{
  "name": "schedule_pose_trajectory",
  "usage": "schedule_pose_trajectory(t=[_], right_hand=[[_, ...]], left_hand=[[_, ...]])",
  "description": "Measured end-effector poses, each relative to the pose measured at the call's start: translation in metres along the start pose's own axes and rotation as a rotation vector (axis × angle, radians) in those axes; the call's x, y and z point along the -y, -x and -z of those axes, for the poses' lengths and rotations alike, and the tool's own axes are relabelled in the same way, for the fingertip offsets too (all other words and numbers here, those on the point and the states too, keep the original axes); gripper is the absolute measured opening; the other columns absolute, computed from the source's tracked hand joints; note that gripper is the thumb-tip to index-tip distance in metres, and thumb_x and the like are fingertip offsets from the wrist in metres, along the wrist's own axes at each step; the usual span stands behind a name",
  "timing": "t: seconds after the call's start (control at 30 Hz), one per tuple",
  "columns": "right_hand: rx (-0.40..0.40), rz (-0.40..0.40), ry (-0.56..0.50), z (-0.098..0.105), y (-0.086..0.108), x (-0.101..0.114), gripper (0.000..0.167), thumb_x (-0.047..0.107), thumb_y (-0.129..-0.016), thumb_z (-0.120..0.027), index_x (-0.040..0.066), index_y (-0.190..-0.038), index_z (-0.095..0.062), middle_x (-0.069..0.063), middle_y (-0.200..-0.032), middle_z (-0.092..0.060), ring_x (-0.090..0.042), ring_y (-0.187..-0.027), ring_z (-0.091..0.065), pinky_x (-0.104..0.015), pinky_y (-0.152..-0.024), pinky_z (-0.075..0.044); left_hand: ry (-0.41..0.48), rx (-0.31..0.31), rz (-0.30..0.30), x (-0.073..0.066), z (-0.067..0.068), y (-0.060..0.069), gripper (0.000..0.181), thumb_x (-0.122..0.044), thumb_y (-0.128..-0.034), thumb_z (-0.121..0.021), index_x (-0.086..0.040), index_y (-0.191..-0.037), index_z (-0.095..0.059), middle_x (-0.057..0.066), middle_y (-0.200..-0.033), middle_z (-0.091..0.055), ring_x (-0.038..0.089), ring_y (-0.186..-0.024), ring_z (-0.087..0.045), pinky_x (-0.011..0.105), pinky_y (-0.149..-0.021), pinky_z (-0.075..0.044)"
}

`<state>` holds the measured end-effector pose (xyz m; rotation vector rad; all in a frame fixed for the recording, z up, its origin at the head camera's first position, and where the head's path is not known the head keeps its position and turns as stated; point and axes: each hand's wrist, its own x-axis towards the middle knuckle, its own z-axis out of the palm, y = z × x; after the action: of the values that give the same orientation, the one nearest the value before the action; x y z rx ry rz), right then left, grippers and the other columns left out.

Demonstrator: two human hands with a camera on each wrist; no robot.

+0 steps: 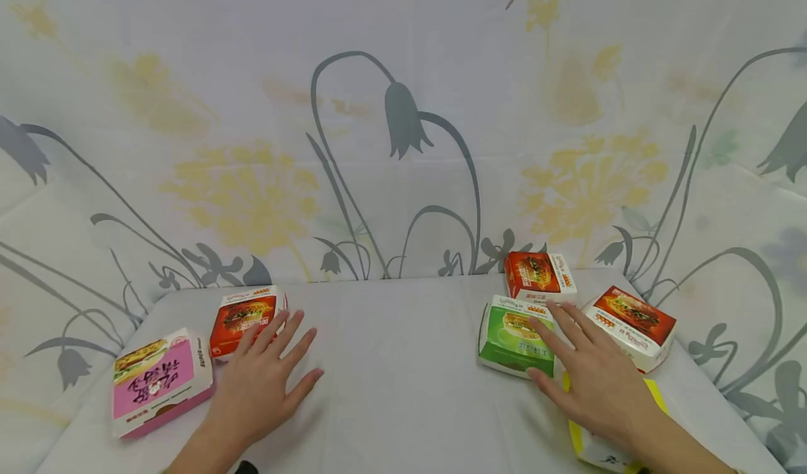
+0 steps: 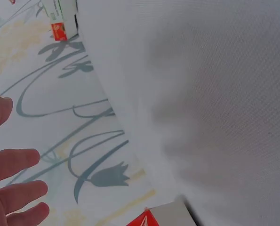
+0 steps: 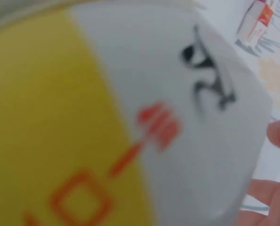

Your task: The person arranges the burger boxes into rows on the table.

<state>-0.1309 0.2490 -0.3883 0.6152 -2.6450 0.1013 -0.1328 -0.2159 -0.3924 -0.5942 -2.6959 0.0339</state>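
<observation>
Head view: green box (image 1: 509, 330) slants, right end nearer.

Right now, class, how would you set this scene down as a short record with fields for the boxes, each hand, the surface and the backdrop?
Boxes: six in view
Left side: pink box, left red box
Right side: green box, rear red box, outer red box, yellow-and-white box
Left hand: fingers spread, holding nothing, nearest the left red box
Right hand: fingers spread, partly hiding the yellow-and-white box in the head view; contact unclear
Surface: white tabletop
Backdrop: flower-patterned cloth
</observation>
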Motion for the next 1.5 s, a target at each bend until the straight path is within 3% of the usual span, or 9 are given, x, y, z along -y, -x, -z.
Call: schedule_pose_trajectory(t=[0.17,0.3,0.47,0.6,0.7,0.8,1.03,1.3,1.5], right_hand=[[-0.019,-0.028,-0.086,0.003,-0.002,0.003,0.061,0.042,-0.088,-0.073,0.015,-0.14,-0.057,-0.016,-0.148,-0.047,-0.038,-0.136,-0.039,-0.06,-0.099,-0.041],[-0.012,-0.073,-0.168,0.008,-0.007,0.012,0.055,0.034,-0.088,-0.075,0.014,-0.137,-0.061,-0.013,-0.145,-0.051,-0.039,-0.13,-0.046,-0.06,-0.097,-0.043],[0.018,-0.109,-0.289,0.009,-0.016,0.031,0.05,0.031,-0.09,-0.073,0.015,-0.136,-0.062,-0.011,-0.146,-0.051,-0.038,-0.129,-0.048,-0.06,-0.098,-0.043],[0.013,-0.108,-0.374,0.005,-0.023,0.047,0.047,0.028,-0.09,-0.074,0.014,-0.134,-0.064,-0.01,-0.146,-0.052,-0.034,-0.131,-0.048,-0.058,-0.098,-0.045],[0.012,-0.11,-0.43,0.001,-0.028,0.057,0.046,0.027,-0.09,-0.074,0.016,-0.134,-0.064,-0.007,-0.146,-0.052,-0.031,-0.132,-0.048,-0.055,-0.098,-0.046],[0.016,-0.108,-0.477,-0.003,-0.033,0.065,0.045,0.027,-0.092,-0.072,0.019,-0.135,-0.063,-0.003,-0.148,-0.05,-0.028,-0.132,-0.048,-0.054,-0.099,-0.046],[0.049,-0.125,-0.569,-0.011,-0.042,0.079,0.043,0.031,-0.095,-0.067,0.021,-0.137,-0.061,-0.002,-0.15,-0.048,-0.029,-0.135,-0.046,-0.056,-0.101,-0.043],[0.073,-0.127,-0.641,-0.023,-0.051,0.089,0.041,0.034,-0.098,-0.064,0.021,-0.137,-0.06,-0.002,-0.149,-0.049,-0.028,-0.135,-0.047,-0.056,-0.103,-0.042],[0.1,-0.129,-0.698,-0.033,-0.057,0.093,0.041,0.035,-0.098,-0.063,0.02,-0.137,-0.061,-0.003,-0.148,-0.05,-0.029,-0.135,-0.046,-0.058,-0.106,-0.038]], left_hand=[[0.062,-0.059,0.01,0.005,0.001,-0.005,0.05,-0.04,-0.0845,-0.077,-0.015,-0.127,-0.07,0.011,-0.136,-0.061,0.033,-0.125,-0.056,0.055,-0.104,-0.041],[0.1,-0.165,0.024,0.017,-0.003,-0.007,0.035,-0.03,-0.0803,-0.081,-0.012,-0.11,-0.077,0.009,-0.113,-0.073,0.029,-0.102,-0.069,0.047,-0.081,-0.057],[0.126,-0.268,0.086,0.037,-0.011,-0.005,0.026,-0.022,-0.0769,-0.082,-0.01,-0.099,-0.077,0.009,-0.098,-0.074,0.029,-0.086,-0.071,0.044,-0.06,-0.058],[0.157,-0.331,0.137,0.053,-0.019,-0.004,0.025,-0.014,-0.0757,-0.082,-0.007,-0.099,-0.076,0.013,-0.099,-0.073,0.035,-0.088,-0.07,0.048,-0.06,-0.057],[0.191,-0.357,0.197,0.063,-0.023,-0.006,0.027,-0.009,-0.0765,-0.081,-0.003,-0.102,-0.075,0.018,-0.103,-0.072,0.041,-0.093,-0.068,0.053,-0.067,-0.056],[0.239,-0.333,0.287,0.07,-0.024,-0.007,0.032,-0.01,-0.0799,-0.08,0.001,-0.109,-0.072,0.023,-0.109,-0.069,0.045,-0.101,-0.064,0.058,-0.078,-0.052],[0.402,-0.179,0.46,0.085,-0.027,-0.005,0.042,-0.02,-0.0899,-0.073,-0.003,-0.127,-0.064,0.028,-0.127,-0.061,0.05,-0.119,-0.054,0.063,-0.095,-0.042],[0.474,-0.036,0.541,0.091,-0.027,-0.007,0.05,-0.029,-0.0947,-0.068,-0.004,-0.136,-0.057,0.034,-0.134,-0.052,0.053,-0.122,-0.049,0.064,-0.097,-0.039],[0.486,0.028,0.537,0.089,-0.027,-0.01,0.053,-0.032,-0.095,-0.068,-0.006,-0.139,-0.056,0.035,-0.136,-0.05,0.054,-0.123,-0.048,0.064,-0.097,-0.039]])
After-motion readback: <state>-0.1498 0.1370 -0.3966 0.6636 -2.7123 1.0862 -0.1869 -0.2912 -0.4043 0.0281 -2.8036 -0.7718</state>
